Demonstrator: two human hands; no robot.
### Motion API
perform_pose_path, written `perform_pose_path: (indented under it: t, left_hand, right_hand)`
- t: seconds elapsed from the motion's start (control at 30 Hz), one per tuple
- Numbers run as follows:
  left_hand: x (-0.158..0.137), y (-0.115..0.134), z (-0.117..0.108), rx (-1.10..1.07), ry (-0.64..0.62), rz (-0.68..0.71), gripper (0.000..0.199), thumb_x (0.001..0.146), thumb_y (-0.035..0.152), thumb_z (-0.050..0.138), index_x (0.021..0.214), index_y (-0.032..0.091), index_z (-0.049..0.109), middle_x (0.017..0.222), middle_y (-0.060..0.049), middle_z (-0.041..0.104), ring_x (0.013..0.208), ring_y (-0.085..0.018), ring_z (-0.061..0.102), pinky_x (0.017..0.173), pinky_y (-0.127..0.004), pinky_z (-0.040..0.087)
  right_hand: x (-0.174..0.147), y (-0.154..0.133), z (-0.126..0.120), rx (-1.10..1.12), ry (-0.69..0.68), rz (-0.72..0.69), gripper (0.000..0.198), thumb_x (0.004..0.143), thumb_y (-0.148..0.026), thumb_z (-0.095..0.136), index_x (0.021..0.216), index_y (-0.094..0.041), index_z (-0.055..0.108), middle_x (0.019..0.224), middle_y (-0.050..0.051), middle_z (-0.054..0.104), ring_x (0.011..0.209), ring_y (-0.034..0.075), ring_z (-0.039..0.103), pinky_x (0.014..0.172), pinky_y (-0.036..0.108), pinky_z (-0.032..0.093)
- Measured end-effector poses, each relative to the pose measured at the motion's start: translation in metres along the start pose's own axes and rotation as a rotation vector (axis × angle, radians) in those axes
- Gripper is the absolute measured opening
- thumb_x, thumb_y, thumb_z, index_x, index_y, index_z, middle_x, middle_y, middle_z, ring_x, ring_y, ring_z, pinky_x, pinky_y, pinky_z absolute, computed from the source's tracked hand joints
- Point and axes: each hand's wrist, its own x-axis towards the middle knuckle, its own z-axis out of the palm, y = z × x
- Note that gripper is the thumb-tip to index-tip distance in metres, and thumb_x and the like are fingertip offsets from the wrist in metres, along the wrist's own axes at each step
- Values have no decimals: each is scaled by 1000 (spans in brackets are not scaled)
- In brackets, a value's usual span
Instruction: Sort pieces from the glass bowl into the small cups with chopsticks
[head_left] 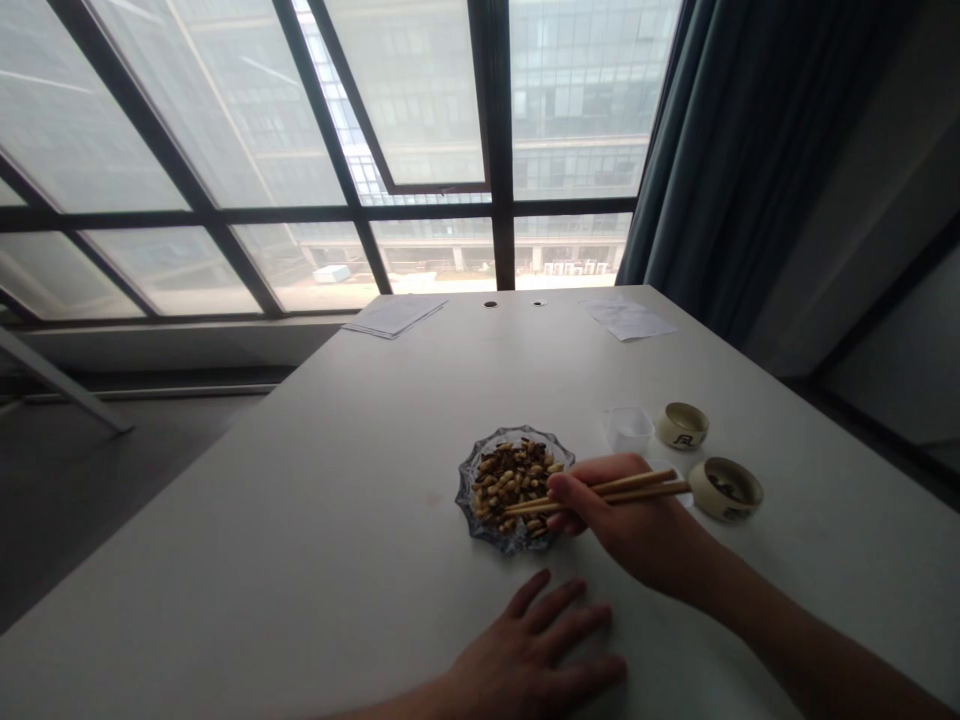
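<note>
A pair of wooden chopsticks (637, 488) is held in my right hand (622, 520), their tips down among the mixed nuts and seeds (514, 480). These fill a scalloped glass bowl (466, 505) on the table. Whether the tips pinch a piece is too small to tell. My left hand (532, 645) lies on the table nearer to me than the bowl, its fingers spread and holding nothing. Right of the bowl stand two cream cups with dark markings, a farther cup (684, 428) and a nearer cup (726, 490) with something dark inside. A clear plastic container (628, 428) sits beside the farther cup.
The white table (300, 520) reaches to a large window. Papers lie at its far left (396, 316) as a stack, with more sheets (634, 318) at the far right. Two round holes are near the far edge. A dark curtain (720, 170) hangs at the right.
</note>
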Motion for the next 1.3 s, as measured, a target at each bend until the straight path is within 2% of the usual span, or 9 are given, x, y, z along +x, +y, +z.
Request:
perform_pose_path:
  t: [0.17,0.33,0.4,0.5,0.73,1.07,1.3]
  left_hand:
    - [0,0,-7,14,-13,3,48,104,35,62,151,36,51,165,0,42,150,-31,39,124,-51,30]
    - [0,0,-9,-4,-34,3,48,106,37,58,152,36,50,166,0,40,151,-31,36,125,-51,28]
    - [0,1,-9,1,-28,-3,48,104,38,61,151,36,51,165,0,41,150,-31,38,125,-51,29]
    - [1,1,-9,9,-27,-6,49,104,37,62,151,36,51,165,0,41,150,-31,39,124,-50,29]
    - [2,1,-8,-19,-32,-2,46,106,35,58,152,35,51,166,0,40,151,-31,38,125,-52,30]
    - [3,2,-8,-10,-2,-6,46,103,34,63,149,35,54,164,-1,44,147,-31,43,123,-52,33]
    - [2,2,-5,-15,-17,-12,43,108,35,53,151,36,51,165,0,41,150,-30,39,125,-50,28]
  right_hand:
    - [-3,-14,-35,-14,93,51,41,90,-57,72,92,-17,80,81,10,82,75,27,80,68,35,66]
    - [-8,-28,-76,11,224,44,46,86,-63,75,91,-17,82,80,12,82,73,27,81,68,33,68]
    - [-10,-30,-83,-19,199,37,44,87,-61,75,89,-18,82,80,11,82,72,25,80,67,31,67]
    - [-8,-25,-75,-112,48,28,37,90,-55,74,89,-18,82,85,9,82,74,24,79,65,29,64]
    - [8,-4,-21,-140,-191,-55,33,99,-38,62,79,-17,76,74,5,79,69,19,74,62,25,55]
    - [12,9,-5,-168,-190,-93,34,99,-37,62,74,-17,72,71,4,76,68,18,72,59,24,49]
    - [11,8,1,-214,-129,-77,39,101,-38,60,69,-17,69,69,5,76,66,20,74,61,26,50]
